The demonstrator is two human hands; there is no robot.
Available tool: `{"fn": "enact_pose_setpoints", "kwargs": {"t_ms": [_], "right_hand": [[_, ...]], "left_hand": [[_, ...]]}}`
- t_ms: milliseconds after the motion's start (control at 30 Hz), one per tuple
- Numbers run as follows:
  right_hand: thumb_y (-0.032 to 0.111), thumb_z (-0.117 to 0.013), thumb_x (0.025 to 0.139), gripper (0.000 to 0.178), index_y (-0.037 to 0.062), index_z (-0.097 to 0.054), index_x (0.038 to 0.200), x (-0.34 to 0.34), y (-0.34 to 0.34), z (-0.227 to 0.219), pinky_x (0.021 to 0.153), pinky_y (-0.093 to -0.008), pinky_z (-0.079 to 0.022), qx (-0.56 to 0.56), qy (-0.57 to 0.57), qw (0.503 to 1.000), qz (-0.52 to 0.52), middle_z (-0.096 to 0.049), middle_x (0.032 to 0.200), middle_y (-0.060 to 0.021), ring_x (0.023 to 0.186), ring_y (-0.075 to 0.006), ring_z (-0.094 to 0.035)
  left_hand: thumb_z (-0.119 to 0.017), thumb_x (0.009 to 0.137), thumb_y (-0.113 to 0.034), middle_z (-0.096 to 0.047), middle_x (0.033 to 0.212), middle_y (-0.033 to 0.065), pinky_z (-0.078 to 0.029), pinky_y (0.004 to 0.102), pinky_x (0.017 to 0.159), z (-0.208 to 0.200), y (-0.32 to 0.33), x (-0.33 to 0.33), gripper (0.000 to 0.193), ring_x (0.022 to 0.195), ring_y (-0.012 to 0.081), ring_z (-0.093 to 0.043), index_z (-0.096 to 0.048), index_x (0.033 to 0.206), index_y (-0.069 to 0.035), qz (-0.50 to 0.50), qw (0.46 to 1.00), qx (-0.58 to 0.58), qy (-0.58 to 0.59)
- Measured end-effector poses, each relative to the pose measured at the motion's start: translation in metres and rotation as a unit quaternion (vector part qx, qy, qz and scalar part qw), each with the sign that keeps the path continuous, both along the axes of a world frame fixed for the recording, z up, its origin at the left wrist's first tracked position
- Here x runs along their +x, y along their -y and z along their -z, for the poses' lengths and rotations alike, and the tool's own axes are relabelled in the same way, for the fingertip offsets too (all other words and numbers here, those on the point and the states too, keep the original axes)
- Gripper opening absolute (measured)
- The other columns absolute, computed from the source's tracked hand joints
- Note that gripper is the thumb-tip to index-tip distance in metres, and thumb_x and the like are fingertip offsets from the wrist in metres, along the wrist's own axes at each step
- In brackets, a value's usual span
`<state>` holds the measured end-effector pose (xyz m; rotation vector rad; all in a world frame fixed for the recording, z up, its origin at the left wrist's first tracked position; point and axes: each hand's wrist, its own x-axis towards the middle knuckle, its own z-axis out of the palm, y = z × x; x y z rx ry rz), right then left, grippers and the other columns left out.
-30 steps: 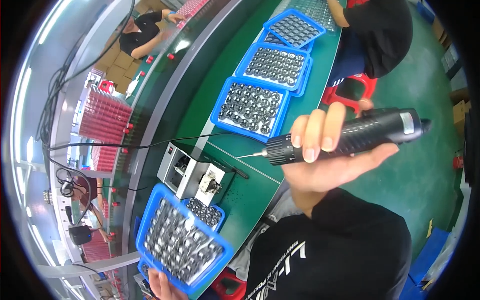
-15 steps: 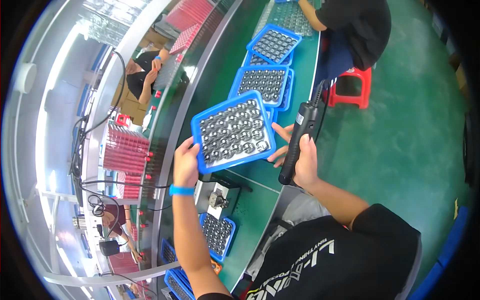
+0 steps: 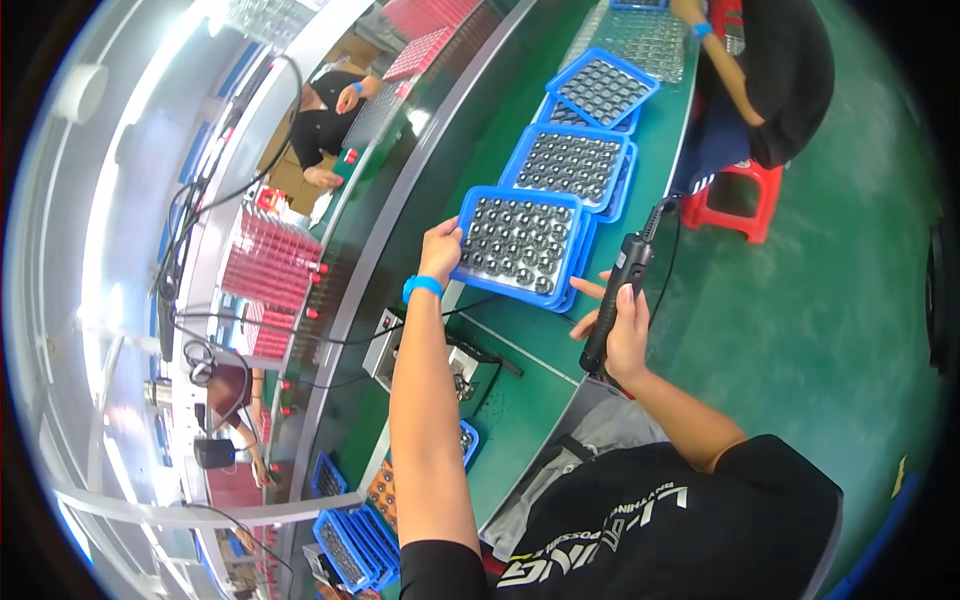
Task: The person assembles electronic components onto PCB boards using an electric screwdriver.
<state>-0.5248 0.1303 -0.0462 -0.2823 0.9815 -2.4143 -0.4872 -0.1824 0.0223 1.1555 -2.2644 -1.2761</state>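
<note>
My left hand (image 3: 440, 248) grips the left edge of a blue tray (image 3: 572, 250) filled with rows of shiny dark round parts. This tray rests level on top of another blue tray on the green bench. In my right hand (image 3: 628, 338) is a black electric screwdriver (image 3: 630, 262), held tilted with its cord end up and away from me. Two fingers of that hand stretch out toward the tray's near right corner; whether they touch it I cannot tell.
More filled blue trays (image 3: 514, 160) lie stacked beyond, near clear plastic trays (image 3: 645, 50). A co-worker sits on a red stool (image 3: 735, 215) at far right. A metal boxy device (image 3: 384, 350) stands nearer, and stacked blue trays (image 3: 345, 555) lie lower left. Cables cross the bench.
The tray, earlier raised and tilted in my left hand, has gone down and away onto the stack. The screwdriver stays in my right hand. The whole view has shifted somewhat.
</note>
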Motion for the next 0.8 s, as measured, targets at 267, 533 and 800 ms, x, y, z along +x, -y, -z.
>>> {"fn": "enact_pose_setpoints", "kwargs": {"t_ms": [267, 533, 800], "right_hand": [[0.047, -0.034, 0.108, 0.051, 0.0036, -0.042, 0.135, 0.040, 0.007, -0.018, 0.046, -0.0276, -0.043, -0.015, 0.039, 0.999, -0.008, -0.054, 0.069, -0.0074, 0.048, -0.0153, -0.050], [0.039, -0.036, 0.109, 0.047, 0.0045, -0.036, 0.141, 0.096, 0.033, -0.073, 0.058, -0.0292, -0.043, -0.065, -0.041, 0.986, -0.145, -0.048, 0.079, -0.0064, 0.060, -0.0154, -0.048], [0.076, -0.034, 0.095, 0.084, 0.0092, -0.034, 0.145, 0.158, 0.084, -0.130, 0.053, -0.0295, -0.041, -0.130, -0.182, 0.946, -0.234, -0.043, 0.068, -0.0020, 0.051, -0.0136, -0.044]], "left_hand": [[-0.063, 0.087, -0.001, -0.057, 0.117, 0.0222, -0.048, 0.0420, 0.095, -0.023, -0.090, 0.041, 0.034, 0.108, 0.0377, -0.058, -0.061, 0.120, 0.000, -0.004, 0.898, -0.413, -0.153], [-0.073, 0.078, 0.004, -0.053, 0.128, 0.0231, -0.048, 0.0444, 0.097, -0.049, -0.257, 0.252, 0.042, 0.115, 0.0394, -0.056, -0.066, 0.119, -0.001, -0.007, 0.901, -0.427, -0.083], [-0.073, 0.082, -0.012, -0.043, 0.138, 0.0251, -0.037, 0.0509, 0.107, 0.052, -0.271, 0.381, 0.046, 0.128, 0.0416, -0.045, -0.061, 0.124, 0.003, -0.387, 0.793, -0.471, -0.010]]}}
